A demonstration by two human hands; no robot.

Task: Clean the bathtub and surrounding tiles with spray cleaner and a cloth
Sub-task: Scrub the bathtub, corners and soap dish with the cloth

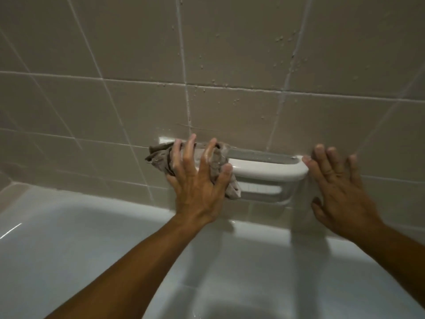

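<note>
A crumpled grey-brown cloth (161, 155) lies against the left end of a white ceramic soap dish (264, 169) set into the beige tiled wall (230, 54). My left hand (200, 178) presses the cloth onto the dish with spread fingers, the thumb on the dish's front bar. To the right of the dish, my right hand (338, 192) lies flat on the tiles, fingers straight, its forefinger touching the dish's right corner. Below both hands is the white bathtub (92, 226). No spray bottle is in view.
Droplets and foam specks dot the tiles above the dish (282, 40). The tub's rim (253, 229) runs along the wall just under the dish. The tub's basin opens downward toward the bottom of the view.
</note>
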